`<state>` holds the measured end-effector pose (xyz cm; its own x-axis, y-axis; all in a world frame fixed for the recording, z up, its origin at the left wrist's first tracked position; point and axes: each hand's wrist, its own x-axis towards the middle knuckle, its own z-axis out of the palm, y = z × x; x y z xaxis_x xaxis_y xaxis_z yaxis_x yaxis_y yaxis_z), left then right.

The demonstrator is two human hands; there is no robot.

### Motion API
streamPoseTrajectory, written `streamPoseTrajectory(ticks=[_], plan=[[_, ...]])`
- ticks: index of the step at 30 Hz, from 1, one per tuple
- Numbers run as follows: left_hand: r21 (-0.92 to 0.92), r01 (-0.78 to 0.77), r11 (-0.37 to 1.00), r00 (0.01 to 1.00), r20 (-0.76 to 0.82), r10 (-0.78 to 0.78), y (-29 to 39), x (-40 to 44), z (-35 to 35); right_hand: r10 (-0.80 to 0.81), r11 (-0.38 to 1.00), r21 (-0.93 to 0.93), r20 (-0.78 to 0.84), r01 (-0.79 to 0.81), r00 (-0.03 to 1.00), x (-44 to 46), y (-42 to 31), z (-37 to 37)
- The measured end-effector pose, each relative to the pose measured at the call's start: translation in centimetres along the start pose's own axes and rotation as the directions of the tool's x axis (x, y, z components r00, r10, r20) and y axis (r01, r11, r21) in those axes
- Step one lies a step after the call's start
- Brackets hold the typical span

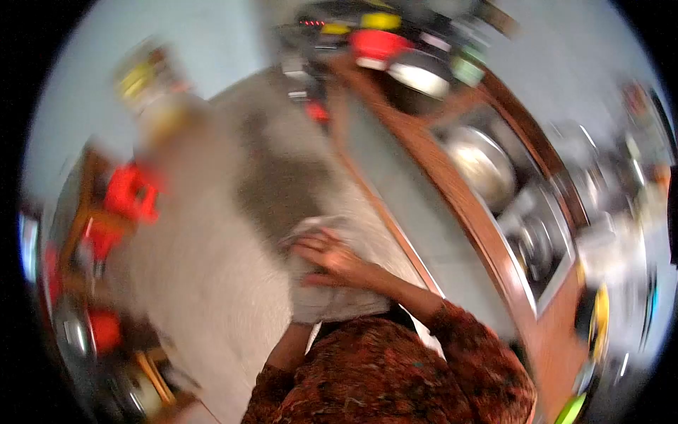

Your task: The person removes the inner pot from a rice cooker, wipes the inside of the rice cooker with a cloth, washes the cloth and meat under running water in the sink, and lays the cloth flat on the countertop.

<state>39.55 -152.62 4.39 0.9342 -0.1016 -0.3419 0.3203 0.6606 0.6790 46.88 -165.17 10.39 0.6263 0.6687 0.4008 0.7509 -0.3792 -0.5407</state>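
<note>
In front of my body is a light grey cloth, blurred by motion. My right hand lies over the cloth with its fingers curled onto it. Beneath the cloth my left hand is hidden. Only the left forearm shows, running up to the cloth's lower edge.
To my right stands a wooden counter with a sink holding a round metal vessel and other dishes. A dark pot and a red item sit at its far end. Red plastic things stand left. The floor has a dark patch.
</note>
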Motion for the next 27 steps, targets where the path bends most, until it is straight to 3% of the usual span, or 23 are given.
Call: streamPoseTrajectory(ticks=[1,2,3,4,5,7,8,9,11,14,16,19,21,23,25,27], plan=[[0.412,-0.139,0.900,0.987,0.135,0.091,1.6,-0.5,2.9,0.104,0.985,0.134,0.033,-0.107,0.994,-0.4,-0.2,-1.8],[0.713,-0.319,0.624,0.947,0.267,0.179,3.2,-1.2,5.8,0.326,0.768,0.589,-0.019,-0.253,0.945,-1.3,-0.2,-3.2],[0.852,-0.379,0.361,0.925,0.363,0.114,4.0,-0.9,7.9,0.465,0.677,0.703,-0.175,-0.220,0.868,-2.6,-0.5,-4.3],[0.887,-0.456,0.070,0.890,0.453,0.047,4.8,-0.8,10.0,0.502,0.633,0.755,-0.235,-0.169,0.832,-3.6,-0.9,-5.3],[0.875,-0.476,0.082,0.879,0.473,0.062,4.2,-1.2,10.5,0.528,0.591,0.801,-0.291,-0.099,0.798,-5.1,-1.3,-6.2],[0.824,-0.443,0.353,0.887,0.459,0.041,2.2,-1.7,10.6,0.580,0.131,0.963,0.118,-0.236,0.806,-8.5,-2.5,-7.4],[0.784,-0.409,0.467,0.890,0.456,0.014,0.9,-2.2,10.8,0.526,-0.047,0.970,0.227,-0.238,0.820,-11.1,-2.8,-6.0],[0.742,-0.371,0.558,0.889,0.458,-0.017,-0.5,-2.7,11.0,0.509,-0.127,0.956,0.291,-0.264,0.810,-13.7,-3.7,-4.8],[0.691,-0.312,0.652,0.868,0.486,-0.100,-3.3,-3.7,12.2,0.645,0.034,0.953,0.208,-0.300,0.735,-19.5,-5.5,-4.3],[0.644,-0.211,0.735,0.817,0.529,-0.229,-8.2,-5.9,14.5,0.850,-0.029,0.984,0.118,-0.178,0.514,-30.8,-6.7,-3.8],[0.629,-0.127,0.767,0.773,0.547,-0.321,-11.4,-8.1,16.1,0.941,-0.066,0.965,0.145,-0.252,0.307,-37.7,-9.2,-3.8],[0.630,0.035,0.776,0.681,0.553,-0.480,-16.7,-12.2,18.2,0.963,0.060,0.997,-0.045,-0.046,0.266,-45.4,-12.8,-3.3],[0.640,0.164,0.750,0.600,0.539,-0.591,-20.5,-15.0,19.3,0.920,0.213,0.974,-0.227,0.079,0.319,-48.8,-14.4,-3.8],[0.651,0.299,0.698,0.512,0.508,-0.693,-24.3,-17.9,20.5,0.905,0.332,0.933,-0.356,0.138,0.231,-51.5,-17.5,-4.7],[0.657,0.405,0.635,0.435,0.473,-0.766,-27.7,-20.3,21.7,0.932,0.342,0.939,-0.335,-0.029,0.140,-55.0,-19.7,-4.6],[0.663,0.477,0.576,0.381,0.435,-0.816,-30.6,-21.7,23.2,0.956,0.292,0.956,-0.292,0.007,-0.028,-56.4,-22.8,-6.2]])
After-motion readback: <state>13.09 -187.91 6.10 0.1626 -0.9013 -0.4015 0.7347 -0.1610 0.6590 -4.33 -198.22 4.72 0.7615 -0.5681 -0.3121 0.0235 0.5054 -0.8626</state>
